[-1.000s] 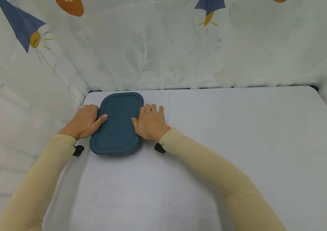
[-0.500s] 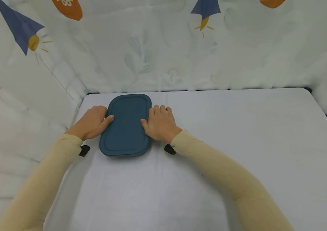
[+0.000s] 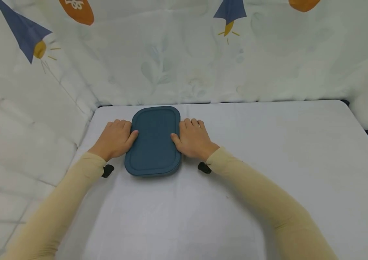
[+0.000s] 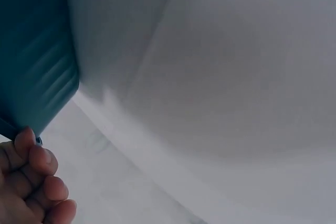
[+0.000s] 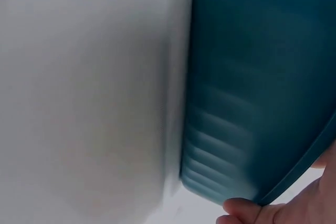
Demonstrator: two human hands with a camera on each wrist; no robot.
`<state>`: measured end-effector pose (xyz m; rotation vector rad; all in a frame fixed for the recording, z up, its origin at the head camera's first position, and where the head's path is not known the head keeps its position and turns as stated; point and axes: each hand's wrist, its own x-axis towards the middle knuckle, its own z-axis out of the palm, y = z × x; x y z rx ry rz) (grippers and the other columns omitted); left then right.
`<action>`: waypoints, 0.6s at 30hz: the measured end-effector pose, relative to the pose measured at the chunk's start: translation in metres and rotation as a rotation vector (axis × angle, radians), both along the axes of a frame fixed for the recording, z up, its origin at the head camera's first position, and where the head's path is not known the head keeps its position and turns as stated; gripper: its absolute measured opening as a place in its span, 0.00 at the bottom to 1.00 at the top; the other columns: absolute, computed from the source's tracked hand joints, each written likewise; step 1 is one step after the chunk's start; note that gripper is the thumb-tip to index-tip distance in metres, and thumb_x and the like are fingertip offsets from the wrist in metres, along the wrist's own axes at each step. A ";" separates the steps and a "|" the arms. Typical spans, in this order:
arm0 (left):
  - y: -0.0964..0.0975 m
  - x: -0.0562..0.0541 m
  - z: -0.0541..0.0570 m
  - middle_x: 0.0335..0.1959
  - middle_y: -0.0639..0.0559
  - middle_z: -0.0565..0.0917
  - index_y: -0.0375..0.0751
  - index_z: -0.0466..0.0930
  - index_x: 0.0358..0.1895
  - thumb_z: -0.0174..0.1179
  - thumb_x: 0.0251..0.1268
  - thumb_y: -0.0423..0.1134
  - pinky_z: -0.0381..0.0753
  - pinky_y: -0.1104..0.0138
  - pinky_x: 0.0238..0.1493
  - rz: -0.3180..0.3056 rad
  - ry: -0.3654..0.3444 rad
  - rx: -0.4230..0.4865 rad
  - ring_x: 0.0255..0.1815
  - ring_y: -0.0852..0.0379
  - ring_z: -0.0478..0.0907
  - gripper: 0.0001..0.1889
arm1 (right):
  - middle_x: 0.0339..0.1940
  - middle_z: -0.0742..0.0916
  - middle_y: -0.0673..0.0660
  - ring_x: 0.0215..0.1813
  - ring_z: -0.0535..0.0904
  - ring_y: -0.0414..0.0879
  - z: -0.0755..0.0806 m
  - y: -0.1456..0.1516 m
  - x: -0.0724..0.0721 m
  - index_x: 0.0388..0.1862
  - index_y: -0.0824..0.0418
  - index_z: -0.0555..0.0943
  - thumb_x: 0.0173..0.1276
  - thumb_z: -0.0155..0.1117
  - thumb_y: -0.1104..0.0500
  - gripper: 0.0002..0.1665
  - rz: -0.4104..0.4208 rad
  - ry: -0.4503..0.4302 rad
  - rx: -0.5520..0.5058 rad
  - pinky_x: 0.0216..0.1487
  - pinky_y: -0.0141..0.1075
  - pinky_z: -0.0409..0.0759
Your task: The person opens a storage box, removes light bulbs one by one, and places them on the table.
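Note:
A dark teal lidded box (image 3: 154, 144) with rounded corners is near the back left of the white table. My left hand (image 3: 115, 138) grips its left rim, the thumb lying over the lid's edge. On the opposite side my right hand (image 3: 194, 139) holds the right rim the same way. Close up in the left wrist view, curled fingertips (image 4: 39, 156) sit at the rim above the box's ribbed wall (image 4: 50, 77). The right wrist view shows fingers (image 5: 244, 208) under the lid's lip, beside more ribs. I cannot tell whether its base touches the cloth.
White cloth covers the table (image 3: 252, 162), which stretches away to the right. Pale curtains (image 3: 184, 54) printed with rockets hang right behind the back edge and along the left side. Black wrist mounts (image 3: 204, 167) show beneath both sleeves.
Both hands have carried or slid the teal box to the right along the table's back edge. Their hold on its two sides looks unchanged. The view has shifted slightly.

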<state>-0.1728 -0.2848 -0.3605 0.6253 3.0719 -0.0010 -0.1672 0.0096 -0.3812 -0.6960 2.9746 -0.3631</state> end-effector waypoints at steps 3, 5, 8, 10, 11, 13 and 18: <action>0.009 -0.001 -0.004 0.34 0.39 0.77 0.31 0.72 0.41 0.41 0.82 0.48 0.69 0.48 0.45 0.003 0.025 0.029 0.41 0.39 0.74 0.21 | 0.51 0.76 0.57 0.59 0.71 0.56 -0.001 0.010 0.000 0.65 0.65 0.70 0.82 0.36 0.38 0.35 -0.003 -0.006 -0.004 0.72 0.55 0.64; 0.015 -0.001 -0.006 0.34 0.40 0.77 0.32 0.72 0.41 0.41 0.81 0.48 0.68 0.49 0.44 0.002 0.036 0.044 0.40 0.39 0.73 0.21 | 0.51 0.76 0.57 0.59 0.70 0.57 -0.001 0.016 0.000 0.64 0.65 0.70 0.82 0.36 0.38 0.35 -0.008 -0.011 -0.008 0.72 0.55 0.64; 0.024 -0.002 -0.008 0.33 0.40 0.76 0.32 0.72 0.40 0.41 0.81 0.48 0.67 0.51 0.43 -0.003 0.045 0.055 0.39 0.40 0.72 0.21 | 0.49 0.75 0.57 0.57 0.70 0.57 -0.002 0.026 0.000 0.62 0.65 0.71 0.82 0.37 0.38 0.33 -0.015 -0.017 -0.023 0.70 0.55 0.64; 0.029 -0.002 -0.009 0.33 0.40 0.76 0.32 0.72 0.40 0.40 0.81 0.49 0.67 0.51 0.43 -0.006 0.048 0.055 0.39 0.40 0.72 0.21 | 0.47 0.75 0.57 0.55 0.69 0.56 -0.002 0.032 0.001 0.60 0.65 0.71 0.82 0.37 0.38 0.33 -0.019 -0.021 -0.032 0.69 0.55 0.64; 0.031 -0.002 -0.010 0.33 0.40 0.76 0.32 0.71 0.40 0.40 0.81 0.49 0.67 0.51 0.43 -0.006 0.051 0.051 0.39 0.40 0.72 0.21 | 0.47 0.75 0.57 0.54 0.69 0.56 -0.003 0.035 0.001 0.60 0.64 0.71 0.81 0.38 0.38 0.32 -0.019 -0.024 -0.038 0.68 0.54 0.65; 0.035 -0.002 -0.011 0.33 0.40 0.76 0.32 0.71 0.40 0.40 0.81 0.49 0.67 0.51 0.43 -0.003 0.053 0.046 0.39 0.40 0.72 0.21 | 0.46 0.74 0.57 0.52 0.68 0.56 -0.004 0.039 0.001 0.58 0.64 0.71 0.81 0.38 0.38 0.32 -0.018 -0.028 -0.048 0.65 0.54 0.66; 0.044 -0.002 -0.013 0.34 0.40 0.77 0.33 0.72 0.40 0.40 0.81 0.50 0.68 0.51 0.43 -0.002 0.071 0.058 0.39 0.40 0.73 0.22 | 0.42 0.73 0.58 0.48 0.67 0.55 -0.005 0.048 0.002 0.53 0.65 0.71 0.81 0.38 0.39 0.30 -0.006 -0.018 -0.067 0.56 0.50 0.68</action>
